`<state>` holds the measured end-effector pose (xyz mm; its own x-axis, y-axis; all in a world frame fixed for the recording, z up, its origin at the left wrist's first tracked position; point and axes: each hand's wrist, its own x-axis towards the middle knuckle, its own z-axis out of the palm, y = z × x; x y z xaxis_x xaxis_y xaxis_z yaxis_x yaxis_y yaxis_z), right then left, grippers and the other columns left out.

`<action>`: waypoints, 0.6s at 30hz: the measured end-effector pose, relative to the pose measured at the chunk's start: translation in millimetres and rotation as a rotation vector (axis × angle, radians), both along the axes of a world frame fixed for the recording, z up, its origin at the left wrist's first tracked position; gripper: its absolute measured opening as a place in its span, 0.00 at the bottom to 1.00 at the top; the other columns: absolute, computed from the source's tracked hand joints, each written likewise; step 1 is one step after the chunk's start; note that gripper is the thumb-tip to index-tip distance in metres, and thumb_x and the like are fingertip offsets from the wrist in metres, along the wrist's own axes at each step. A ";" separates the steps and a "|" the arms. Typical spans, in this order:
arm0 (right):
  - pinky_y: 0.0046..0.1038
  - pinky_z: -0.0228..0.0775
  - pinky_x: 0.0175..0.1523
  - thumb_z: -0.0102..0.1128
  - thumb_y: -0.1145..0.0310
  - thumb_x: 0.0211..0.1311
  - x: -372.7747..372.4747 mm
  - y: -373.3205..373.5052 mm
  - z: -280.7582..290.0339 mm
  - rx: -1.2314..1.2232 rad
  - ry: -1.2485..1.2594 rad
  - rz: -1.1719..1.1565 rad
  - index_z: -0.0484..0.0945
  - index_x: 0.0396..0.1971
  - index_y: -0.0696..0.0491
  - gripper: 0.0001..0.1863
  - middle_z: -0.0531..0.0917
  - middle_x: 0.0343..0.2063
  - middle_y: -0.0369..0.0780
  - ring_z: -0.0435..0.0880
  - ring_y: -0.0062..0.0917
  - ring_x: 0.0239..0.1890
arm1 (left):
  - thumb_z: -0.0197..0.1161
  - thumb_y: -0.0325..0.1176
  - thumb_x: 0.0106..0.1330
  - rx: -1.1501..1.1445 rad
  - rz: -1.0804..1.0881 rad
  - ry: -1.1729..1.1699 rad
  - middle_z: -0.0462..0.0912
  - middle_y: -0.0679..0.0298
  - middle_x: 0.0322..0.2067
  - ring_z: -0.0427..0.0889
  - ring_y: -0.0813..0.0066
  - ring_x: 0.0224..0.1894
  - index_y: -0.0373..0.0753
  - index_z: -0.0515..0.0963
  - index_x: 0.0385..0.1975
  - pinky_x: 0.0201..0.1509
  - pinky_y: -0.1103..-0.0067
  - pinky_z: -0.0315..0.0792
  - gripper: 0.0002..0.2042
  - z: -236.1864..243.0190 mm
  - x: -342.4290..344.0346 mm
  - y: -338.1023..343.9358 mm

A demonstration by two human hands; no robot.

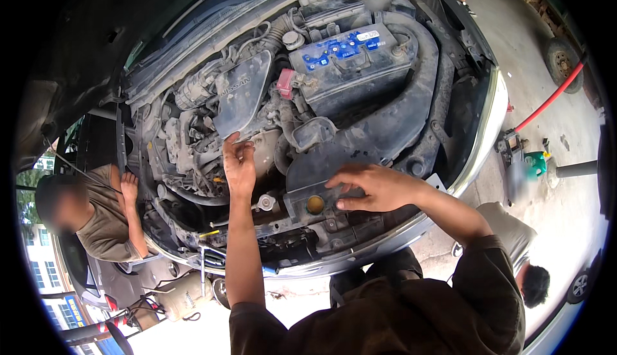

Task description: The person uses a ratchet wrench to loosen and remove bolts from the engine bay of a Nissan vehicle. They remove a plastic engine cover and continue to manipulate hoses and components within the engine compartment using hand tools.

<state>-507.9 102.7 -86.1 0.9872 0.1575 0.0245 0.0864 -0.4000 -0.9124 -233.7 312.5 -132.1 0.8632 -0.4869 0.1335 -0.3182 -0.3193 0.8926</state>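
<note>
My left hand (239, 167) reaches over the engine bay, fingers slightly bent and apart. Its fingertips are at the lower corner of the grey plastic engine cover (243, 91); whether they touch it I cannot tell. Over the front of the black air intake housing (369, 137) hovers my right hand (376, 188), fingers spread and nothing in them. Just left of that hand is a round yellowish disc (315, 204) on the front panel. A silver radiator cap (265, 202) sits between my forearms.
A battery (350, 59) with a blue label and a red terminal cover (286, 83) lie behind my hands. At the left, another person (106, 210) rests a hand on the car's edge. Someone crouches (514, 239) at the right, near a red hose (553, 98) and green container (535, 164).
</note>
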 end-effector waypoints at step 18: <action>0.38 0.68 0.56 0.57 0.60 0.61 430.8 -146.2 -40.1 1.102 0.427 -0.635 0.72 0.47 0.56 0.19 0.74 0.51 0.46 0.74 0.35 0.50 | 0.60 0.67 0.56 1.021 -0.266 -0.312 0.81 0.47 0.46 0.80 0.51 0.50 0.33 0.72 0.54 0.59 0.64 0.69 0.40 20.8 211.9 -222.8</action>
